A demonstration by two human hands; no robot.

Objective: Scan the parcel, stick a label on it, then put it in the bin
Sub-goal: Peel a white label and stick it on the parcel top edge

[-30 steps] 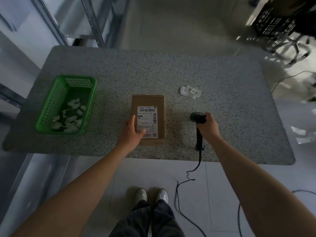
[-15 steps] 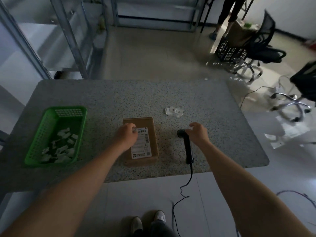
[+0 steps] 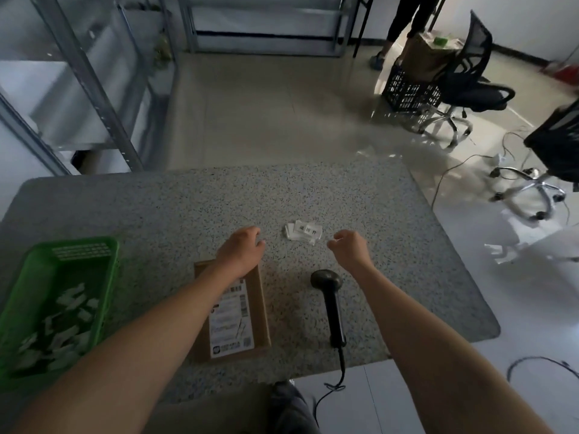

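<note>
At the far left of the speckled grey stone bench [image 3: 188,208] sat a green perforated plastic bin [image 3: 103,296] with white scraps of paper lying in it. Next along, near the front edge, the flat brown cardboard parcel [image 3: 261,311] lay face up with a white printed shipping sheet on top; it looked light and stiff, best taken by its long edges, a thumb on top. The left hand [image 3: 241,250] hovered past the parcel's far end, fingers [image 3: 255,233] loosely curled and holding nothing. Just beyond lay a small pile of white barcode labels [image 3: 305,231], thin and limp, likely needing a fingernail pinch at one corner. The black corded handheld scanner [image 3: 332,302] rested on the bench. The right hand [image 3: 349,247] hung near the labels, fingers slightly apart, empty.
</note>
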